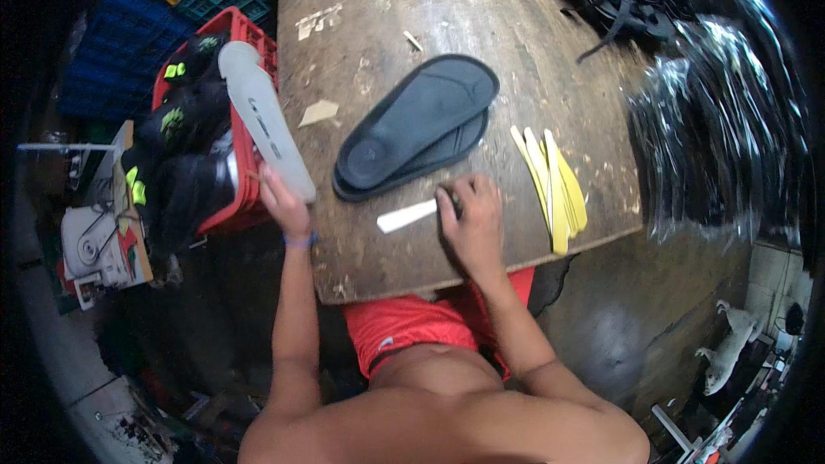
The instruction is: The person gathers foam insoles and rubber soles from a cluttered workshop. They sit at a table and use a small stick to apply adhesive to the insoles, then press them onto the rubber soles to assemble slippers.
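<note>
Head view showed a pale sole-shaped piece (268, 125) alongside the red crate (247, 179), the left hand (286, 206) at its lower end, the right hand (477, 219) curled by a white strip (406, 216); whether either gripped, I couldn't tell. Handling the piece seemed underway, next calling for a sure left hold. 2 dark soles (412, 125) lay nearby.

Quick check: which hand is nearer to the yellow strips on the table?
Right. The right hand is over the table, just left of the yellow strips; the left hand is farther off, at the table's left edge by the pale sole-shaped piece.
</note>
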`<state>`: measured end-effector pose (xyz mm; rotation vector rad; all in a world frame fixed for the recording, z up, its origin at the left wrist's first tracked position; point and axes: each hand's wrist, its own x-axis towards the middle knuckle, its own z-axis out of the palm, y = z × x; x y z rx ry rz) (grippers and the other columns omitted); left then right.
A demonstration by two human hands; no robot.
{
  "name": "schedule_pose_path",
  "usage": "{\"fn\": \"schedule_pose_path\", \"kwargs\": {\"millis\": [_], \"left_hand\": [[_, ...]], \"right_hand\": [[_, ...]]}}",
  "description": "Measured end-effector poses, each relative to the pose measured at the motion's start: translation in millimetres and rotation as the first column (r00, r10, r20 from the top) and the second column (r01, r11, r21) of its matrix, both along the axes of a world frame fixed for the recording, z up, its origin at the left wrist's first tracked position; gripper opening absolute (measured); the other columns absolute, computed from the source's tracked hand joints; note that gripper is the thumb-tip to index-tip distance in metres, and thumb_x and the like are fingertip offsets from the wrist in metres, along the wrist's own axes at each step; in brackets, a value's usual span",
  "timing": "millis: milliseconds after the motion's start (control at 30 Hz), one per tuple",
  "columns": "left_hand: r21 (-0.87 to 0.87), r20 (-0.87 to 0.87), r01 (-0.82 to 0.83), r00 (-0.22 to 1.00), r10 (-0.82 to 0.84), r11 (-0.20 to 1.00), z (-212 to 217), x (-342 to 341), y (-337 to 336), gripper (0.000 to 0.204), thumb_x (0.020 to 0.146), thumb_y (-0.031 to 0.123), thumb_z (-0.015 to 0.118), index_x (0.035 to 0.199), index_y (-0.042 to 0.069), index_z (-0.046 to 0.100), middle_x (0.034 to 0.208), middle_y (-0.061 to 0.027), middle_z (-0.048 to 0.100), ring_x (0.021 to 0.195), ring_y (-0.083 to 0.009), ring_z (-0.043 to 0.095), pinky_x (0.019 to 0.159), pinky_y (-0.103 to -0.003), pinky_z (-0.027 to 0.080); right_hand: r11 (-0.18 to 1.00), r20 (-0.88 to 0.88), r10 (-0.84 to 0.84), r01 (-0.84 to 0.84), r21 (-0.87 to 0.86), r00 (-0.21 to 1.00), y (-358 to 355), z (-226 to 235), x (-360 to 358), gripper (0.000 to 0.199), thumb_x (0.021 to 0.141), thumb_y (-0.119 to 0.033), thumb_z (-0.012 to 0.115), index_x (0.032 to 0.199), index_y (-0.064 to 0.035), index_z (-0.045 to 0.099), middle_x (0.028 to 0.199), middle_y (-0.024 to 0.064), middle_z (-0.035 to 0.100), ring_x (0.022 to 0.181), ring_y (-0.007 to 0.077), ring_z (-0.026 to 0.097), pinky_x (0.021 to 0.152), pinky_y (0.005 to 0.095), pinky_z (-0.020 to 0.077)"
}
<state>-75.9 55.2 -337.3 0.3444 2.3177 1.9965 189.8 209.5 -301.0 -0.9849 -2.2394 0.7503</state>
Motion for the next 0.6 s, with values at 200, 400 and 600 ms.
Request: {"fn": "schedule_pose_path", "kwargs": {"millis": [200, 400, 600], "left_hand": [[-0.135, -0.41, 0.192, 0.883, -0.231, 0.972, 28, 8, 41, 0.05, 0.112, 0.035, 0.032, 0.115, -0.005, 0.061, 0.09, -0.0131, 0.068, 0.08, -0.0252, 0.065, 0.078, -0.038, 0.053], [-0.079, -0.16, 0.439, 0.88, -0.446, 0.895, 50, 62, 72, 0.051, 0.112, 0.035, 0.033, 0.095, -0.006, 0.058, 0.08, -0.0186, 0.062, 0.074, -0.0256, 0.06, 0.069, -0.042, 0.046], [0.413, 0.21, 0.591, 0.678, -0.704, 0.693, 51, 147, 49, 0.054, 0.113, 0.042, 0.029, 0.121, -0.002, 0.06, 0.113, -0.0124, 0.069, 0.094, -0.0187, 0.065, 0.086, -0.033, 0.052]], "right_hand": [[0.986, -0.393, 0.007, -0.073, -0.153, 0.92, 2, -1, 6, 0.016, 0.091, -0.014, 0.071, 0.102, -0.0029, 0.071, 0.1, 0.0138, 0.064, 0.093, 0.0314, 0.063, 0.085, 0.041, 0.0506], [0.556, -0.46, -0.171, -0.3, -0.775, 0.871, 9, 5, -31, 0.073, 0.104, -0.048, 0.057, 0.151, -0.0012, 0.028, 0.129, 0.0208, 0.052, 0.105, 0.0239, 0.061, 0.087, 0.038, 0.0544], [0.515, -0.445, -0.343, -0.231, -0.825, 0.827, 25, 5, -2, 0.088, 0.1, -0.061, 0.053, 0.154, 0.0019, 0.024, 0.147, 0.0264, 0.045, 0.133, 0.0352, 0.049, 0.111, 0.049, 0.0406]]}}
